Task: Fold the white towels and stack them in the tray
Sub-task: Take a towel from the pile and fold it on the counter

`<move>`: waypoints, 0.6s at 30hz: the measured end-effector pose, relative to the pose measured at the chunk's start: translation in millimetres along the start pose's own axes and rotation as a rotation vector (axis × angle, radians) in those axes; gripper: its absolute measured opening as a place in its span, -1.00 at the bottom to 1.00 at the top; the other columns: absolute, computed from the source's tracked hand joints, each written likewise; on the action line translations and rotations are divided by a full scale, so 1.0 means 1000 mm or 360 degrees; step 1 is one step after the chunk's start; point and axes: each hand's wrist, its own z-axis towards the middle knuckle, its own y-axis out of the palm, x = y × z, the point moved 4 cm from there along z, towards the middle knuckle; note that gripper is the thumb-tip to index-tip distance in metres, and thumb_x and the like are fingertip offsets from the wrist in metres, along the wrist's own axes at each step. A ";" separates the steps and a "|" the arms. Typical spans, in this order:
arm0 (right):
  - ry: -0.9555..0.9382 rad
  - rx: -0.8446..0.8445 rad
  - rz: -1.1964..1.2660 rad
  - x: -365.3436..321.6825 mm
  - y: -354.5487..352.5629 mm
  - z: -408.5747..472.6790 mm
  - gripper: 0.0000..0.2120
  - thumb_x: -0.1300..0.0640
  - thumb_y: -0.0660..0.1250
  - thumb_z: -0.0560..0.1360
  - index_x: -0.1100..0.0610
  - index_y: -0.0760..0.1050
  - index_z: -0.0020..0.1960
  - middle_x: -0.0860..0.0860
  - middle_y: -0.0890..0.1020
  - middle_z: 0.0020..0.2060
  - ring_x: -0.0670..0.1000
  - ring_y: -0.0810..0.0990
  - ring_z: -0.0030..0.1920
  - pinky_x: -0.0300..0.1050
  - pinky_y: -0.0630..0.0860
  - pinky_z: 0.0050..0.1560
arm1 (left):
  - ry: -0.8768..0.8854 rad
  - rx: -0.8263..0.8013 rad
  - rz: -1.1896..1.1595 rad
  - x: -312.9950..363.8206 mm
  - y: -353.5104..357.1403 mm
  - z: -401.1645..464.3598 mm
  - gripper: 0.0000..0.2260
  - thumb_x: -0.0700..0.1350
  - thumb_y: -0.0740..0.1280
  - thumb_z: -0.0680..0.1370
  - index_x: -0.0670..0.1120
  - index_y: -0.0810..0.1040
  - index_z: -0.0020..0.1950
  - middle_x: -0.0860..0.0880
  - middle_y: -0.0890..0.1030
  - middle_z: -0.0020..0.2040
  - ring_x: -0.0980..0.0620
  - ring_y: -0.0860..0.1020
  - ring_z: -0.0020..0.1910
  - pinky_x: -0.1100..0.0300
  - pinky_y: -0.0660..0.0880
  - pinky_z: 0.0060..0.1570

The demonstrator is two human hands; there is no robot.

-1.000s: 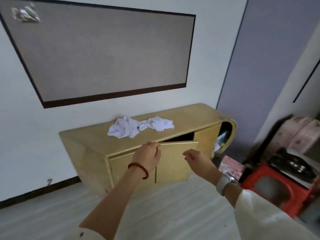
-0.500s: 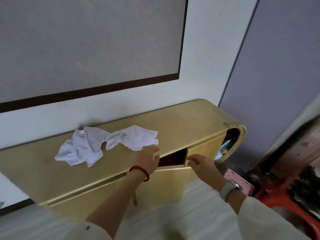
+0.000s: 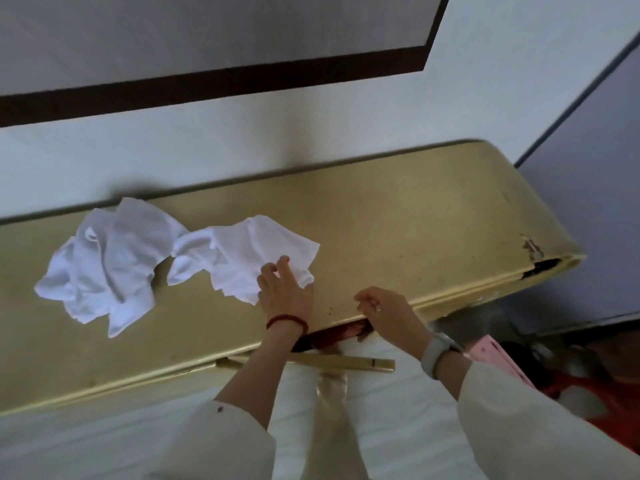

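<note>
Left hand (image 3: 285,292): fingers lying spread and nearly straight on the near corner of the right-hand white towel (image 3: 256,261), touching it without visibly gripping; a red bead bracelet (image 3: 287,322) is circling the wrist. Right hand (image 3: 384,311): fingers loosely curled, holding nothing, hovering over the cabinet's front edge, apart from the towel; a pale grey watch (image 3: 438,351) is sitting on its wrist.

Landmark: gold cabinet (image 3: 398,237), standing against the white wall.

1. Wall panel (image 3: 207,32), grey with a dark brown border, hanging above the cabinet.
2. Cabinet door (image 3: 346,363), standing ajar below the front edge, under both wrists; a dark reddish interior is showing in the gap.
3. Left-hand white towel (image 3: 104,271), lying crumpled on the cabinet top, toward its left end.
4. Right-hand white towel, lying crumpled near the middle of the cabinet top, touching the left-hand one.
5. Pink object (image 3: 491,355), showing on the floor below the cabinet's right end; what it is cannot be told.

Cream sleeves are covering both forearms.
</note>
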 end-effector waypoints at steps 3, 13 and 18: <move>0.0009 -0.0092 -0.0085 -0.002 -0.010 0.037 -0.75 0.22 0.15 0.55 0.13 0.51 0.16 0.08 0.64 -0.02 0.12 0.60 -0.06 -0.01 0.52 0.01 | -0.0011 -0.0033 -0.0032 0.007 0.005 0.035 -0.75 -0.13 0.21 0.55 -0.15 0.42 0.20 -0.16 0.43 0.20 -0.14 0.40 0.16 0.03 0.39 0.11; -0.0622 -0.0241 -0.0101 -0.126 -0.048 0.145 -0.54 0.13 0.27 0.51 0.12 0.28 0.38 0.08 0.37 0.35 0.07 0.35 0.32 -0.05 0.31 0.29 | 0.0349 -0.0115 -0.1001 0.091 -0.124 0.126 -0.84 -0.10 0.18 0.44 -0.12 0.51 -0.13 0.04 0.52 -0.25 0.17 0.45 -0.27 0.49 0.35 -0.32; -0.0808 0.0079 0.0023 -0.181 -0.110 0.176 -0.82 0.23 0.16 0.56 0.30 0.48 0.03 0.20 0.57 -0.22 0.14 0.47 -0.24 -0.11 0.32 -0.23 | 0.0471 0.0137 -0.0923 0.129 -0.186 0.149 -0.93 -0.21 0.29 0.53 -0.11 0.54 -0.13 0.09 0.55 -0.21 0.24 0.47 -0.22 0.55 0.38 -0.23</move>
